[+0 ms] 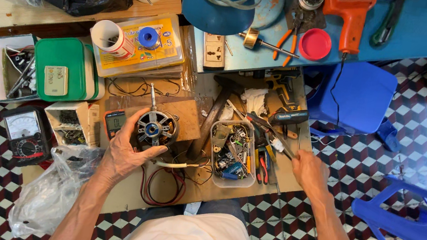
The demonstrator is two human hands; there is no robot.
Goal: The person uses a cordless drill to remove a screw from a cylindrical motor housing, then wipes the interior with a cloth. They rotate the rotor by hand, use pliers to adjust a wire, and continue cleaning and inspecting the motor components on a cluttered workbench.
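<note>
From the head camera, looking straight down: my left hand [122, 152] wraps around the round grey metal fan motor with its copper windings and thin upright shaft [155, 127], holding it on the brown cardboard sheet [171, 186] that covers the low work surface. The motor's casing looks off already, windings bare, so I judge the stripping-down is done and the work on the insides is what is left. Red and black leads [162, 188] loop below it.

My right hand [311, 171] is clenched around the handle of a slim tool [283, 148] that reaches into the heap of pliers and screwdrivers; I cannot tell which tool it is.

Now the containers. Between the hands stands a clear rectangular plastic tub [231, 153] crammed with small electrical parts, terminals and screws. Left of the motor, a small open cardboard box [69, 123] holds dark metal bits. Further left, an open white box [8, 70] holds wires and tools, a closed green plastic case [63, 68] just beside it. Near my left forearm lies a crumpled clear plastic bag [50, 192], its contents too dim to tell.
</note>
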